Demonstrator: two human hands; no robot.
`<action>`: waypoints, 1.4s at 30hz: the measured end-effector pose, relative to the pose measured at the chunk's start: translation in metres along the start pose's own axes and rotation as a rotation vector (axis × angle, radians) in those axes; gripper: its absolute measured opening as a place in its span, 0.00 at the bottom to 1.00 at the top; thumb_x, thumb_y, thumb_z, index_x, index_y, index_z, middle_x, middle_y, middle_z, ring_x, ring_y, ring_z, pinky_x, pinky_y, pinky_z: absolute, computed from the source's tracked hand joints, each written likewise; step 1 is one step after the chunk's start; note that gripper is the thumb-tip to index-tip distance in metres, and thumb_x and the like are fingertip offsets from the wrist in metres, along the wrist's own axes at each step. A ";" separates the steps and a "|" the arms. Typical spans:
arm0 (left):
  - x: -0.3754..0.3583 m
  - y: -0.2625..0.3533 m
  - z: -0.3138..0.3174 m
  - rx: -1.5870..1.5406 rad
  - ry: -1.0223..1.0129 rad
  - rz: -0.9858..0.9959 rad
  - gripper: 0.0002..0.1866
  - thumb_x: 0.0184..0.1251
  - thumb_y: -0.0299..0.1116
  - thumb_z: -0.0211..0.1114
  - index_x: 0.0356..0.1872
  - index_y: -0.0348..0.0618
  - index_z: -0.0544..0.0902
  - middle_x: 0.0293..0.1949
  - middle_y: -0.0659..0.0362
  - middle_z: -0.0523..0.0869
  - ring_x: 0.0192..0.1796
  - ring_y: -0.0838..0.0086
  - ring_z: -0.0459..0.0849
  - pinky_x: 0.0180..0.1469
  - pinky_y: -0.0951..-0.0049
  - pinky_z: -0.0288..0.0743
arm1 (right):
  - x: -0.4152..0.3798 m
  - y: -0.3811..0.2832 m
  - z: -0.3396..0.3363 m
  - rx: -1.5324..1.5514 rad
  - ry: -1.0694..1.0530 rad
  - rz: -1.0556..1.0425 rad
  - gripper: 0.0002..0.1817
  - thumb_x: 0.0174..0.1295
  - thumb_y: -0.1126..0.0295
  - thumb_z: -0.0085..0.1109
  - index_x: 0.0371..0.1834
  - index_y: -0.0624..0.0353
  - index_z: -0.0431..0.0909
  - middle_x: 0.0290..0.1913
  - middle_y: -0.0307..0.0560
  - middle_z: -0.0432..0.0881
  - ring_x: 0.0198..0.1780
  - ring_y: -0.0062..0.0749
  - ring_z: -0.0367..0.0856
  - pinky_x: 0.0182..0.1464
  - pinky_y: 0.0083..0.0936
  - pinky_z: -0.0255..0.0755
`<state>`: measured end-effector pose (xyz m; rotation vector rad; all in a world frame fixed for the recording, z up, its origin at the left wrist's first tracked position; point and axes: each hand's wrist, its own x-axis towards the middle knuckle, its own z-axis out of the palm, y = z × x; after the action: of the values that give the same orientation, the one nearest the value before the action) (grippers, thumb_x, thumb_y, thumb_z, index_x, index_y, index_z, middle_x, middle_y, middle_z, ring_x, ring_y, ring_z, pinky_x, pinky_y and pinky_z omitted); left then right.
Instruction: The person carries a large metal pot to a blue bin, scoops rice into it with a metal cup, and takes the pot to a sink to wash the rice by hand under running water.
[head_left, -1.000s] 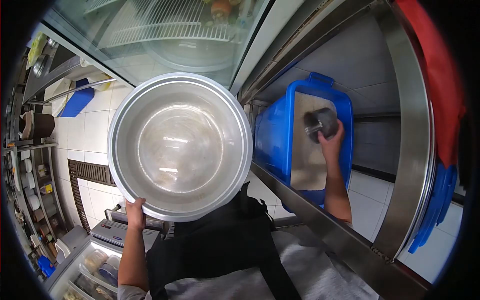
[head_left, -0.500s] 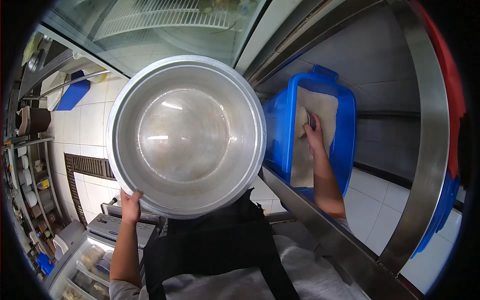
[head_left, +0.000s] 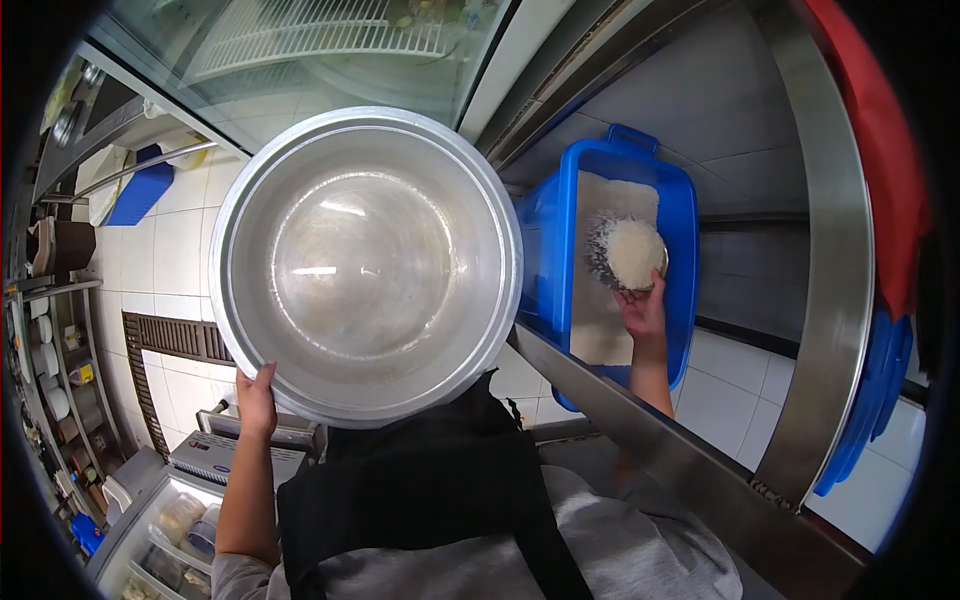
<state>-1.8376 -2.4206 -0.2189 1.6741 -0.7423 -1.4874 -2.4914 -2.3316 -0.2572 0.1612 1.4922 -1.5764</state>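
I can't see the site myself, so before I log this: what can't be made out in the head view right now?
- Blue plastic tub: its near end is hidden behind the steel counter edge.
- Round metal scoop heaped with white rice: the right hand covers its handle.
- Large round metal bowl: blocks the floor beneath; left hand grips its rim.
- Shelf items at far left: too small and distorted.

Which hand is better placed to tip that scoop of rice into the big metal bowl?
The right hand. It already grips the heaped scoop above the blue bin, just beside the bowl. The left hand is occupied holding the bowl's near rim, so it likely should stay there.
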 end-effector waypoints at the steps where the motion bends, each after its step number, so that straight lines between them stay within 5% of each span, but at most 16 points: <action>1: 0.001 -0.001 0.000 0.006 -0.001 -0.004 0.25 0.58 0.22 0.58 0.59 0.38 0.69 0.52 0.55 0.79 0.54 0.68 0.77 0.60 0.69 0.66 | -0.005 -0.006 0.000 0.028 -0.013 0.017 0.32 0.60 0.45 0.58 0.62 0.52 0.68 0.58 0.42 0.75 0.58 0.36 0.72 0.63 0.37 0.62; 10: 0.003 0.002 -0.002 0.028 0.002 -0.005 0.24 0.56 0.20 0.58 0.58 0.36 0.70 0.49 0.54 0.80 0.50 0.68 0.78 0.57 0.69 0.70 | -0.053 -0.040 0.036 0.220 -0.144 -0.086 0.37 0.62 0.45 0.55 0.69 0.54 0.60 0.65 0.50 0.67 0.66 0.43 0.65 0.71 0.44 0.55; 17: 0.008 0.004 -0.006 0.036 -0.033 -0.014 0.26 0.55 0.20 0.56 0.59 0.36 0.68 0.49 0.53 0.80 0.50 0.67 0.79 0.56 0.69 0.71 | -0.140 -0.050 0.155 -0.206 -0.339 -0.617 0.34 0.64 0.53 0.57 0.69 0.55 0.59 0.67 0.50 0.63 0.68 0.42 0.63 0.68 0.40 0.61; 19: 0.011 0.000 -0.009 0.024 -0.051 -0.029 0.27 0.54 0.19 0.54 0.59 0.36 0.68 0.50 0.53 0.80 0.50 0.67 0.79 0.56 0.68 0.71 | -0.162 -0.041 0.192 -0.772 -0.426 -1.260 0.33 0.60 0.55 0.61 0.66 0.55 0.62 0.65 0.48 0.62 0.68 0.43 0.63 0.67 0.41 0.62; 20: 0.010 0.001 -0.008 0.024 -0.048 -0.031 0.27 0.54 0.19 0.54 0.59 0.36 0.68 0.50 0.53 0.80 0.50 0.67 0.79 0.56 0.68 0.71 | -0.166 -0.042 0.209 -0.773 -0.429 -1.258 0.33 0.60 0.55 0.61 0.66 0.55 0.62 0.65 0.48 0.62 0.68 0.43 0.63 0.67 0.41 0.62; 23: 0.006 0.006 -0.005 0.037 -0.048 -0.026 0.27 0.53 0.19 0.54 0.59 0.36 0.68 0.49 0.54 0.80 0.49 0.67 0.79 0.56 0.68 0.71 | -0.172 -0.048 0.237 -0.956 -0.691 -2.054 0.36 0.53 0.50 0.66 0.61 0.57 0.64 0.62 0.48 0.62 0.66 0.44 0.64 0.70 0.44 0.58; 24: 0.006 0.005 -0.005 0.032 -0.046 -0.020 0.27 0.53 0.19 0.55 0.58 0.36 0.68 0.48 0.54 0.80 0.49 0.67 0.79 0.56 0.69 0.71 | -0.169 -0.047 0.237 -0.883 -0.712 -2.129 0.37 0.55 0.50 0.65 0.62 0.57 0.62 0.62 0.48 0.61 0.67 0.44 0.64 0.69 0.44 0.59; 27: 0.004 0.004 -0.006 0.024 -0.042 -0.009 0.27 0.52 0.19 0.55 0.58 0.37 0.69 0.47 0.54 0.80 0.48 0.67 0.79 0.55 0.69 0.71 | -0.144 -0.043 0.217 -0.593 -0.564 -2.114 0.38 0.58 0.49 0.61 0.65 0.58 0.57 0.63 0.48 0.60 0.68 0.42 0.63 0.68 0.46 0.62; 30: 0.008 -0.002 -0.013 0.033 -0.051 0.004 0.27 0.52 0.19 0.56 0.58 0.37 0.69 0.47 0.54 0.80 0.49 0.68 0.79 0.56 0.69 0.71 | -0.115 -0.059 0.164 -0.904 0.159 -1.923 0.47 0.45 0.59 0.74 0.66 0.60 0.56 0.67 0.57 0.51 0.69 0.50 0.58 0.68 0.45 0.62; 32: 0.010 -0.006 -0.013 0.043 -0.060 0.001 0.27 0.52 0.19 0.56 0.59 0.37 0.69 0.47 0.55 0.80 0.49 0.68 0.79 0.56 0.69 0.71 | -0.069 -0.053 0.128 -0.974 0.292 -1.639 0.45 0.42 0.68 0.76 0.66 0.53 0.61 0.66 0.62 0.52 0.67 0.56 0.59 0.66 0.45 0.63; 34: 0.008 -0.001 -0.011 0.019 -0.037 0.008 0.28 0.53 0.19 0.56 0.59 0.38 0.69 0.48 0.56 0.80 0.50 0.68 0.79 0.56 0.69 0.71 | -0.021 -0.040 0.091 -1.397 0.522 -1.484 0.43 0.39 0.72 0.77 0.63 0.44 0.68 0.66 0.63 0.55 0.66 0.58 0.59 0.64 0.47 0.64; 38: 0.007 -0.001 -0.012 -0.005 -0.059 -0.012 0.27 0.54 0.19 0.55 0.60 0.39 0.69 0.49 0.57 0.80 0.50 0.69 0.78 0.56 0.69 0.71 | 0.040 0.027 0.050 -1.839 0.401 -1.113 0.39 0.40 0.70 0.76 0.62 0.41 0.72 0.65 0.63 0.59 0.65 0.59 0.60 0.64 0.44 0.63; 42: 0.009 -0.003 -0.012 -0.013 -0.041 -0.018 0.27 0.54 0.19 0.56 0.60 0.39 0.68 0.49 0.57 0.80 0.50 0.69 0.78 0.56 0.69 0.71 | 0.045 0.052 0.059 -1.596 0.223 -0.594 0.34 0.50 0.66 0.69 0.64 0.40 0.71 0.65 0.60 0.62 0.64 0.56 0.63 0.62 0.43 0.65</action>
<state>-1.8242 -2.4244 -0.2264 1.6490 -0.7400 -1.5404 -2.4535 -2.3954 -0.3083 -1.1081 2.6592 -0.3124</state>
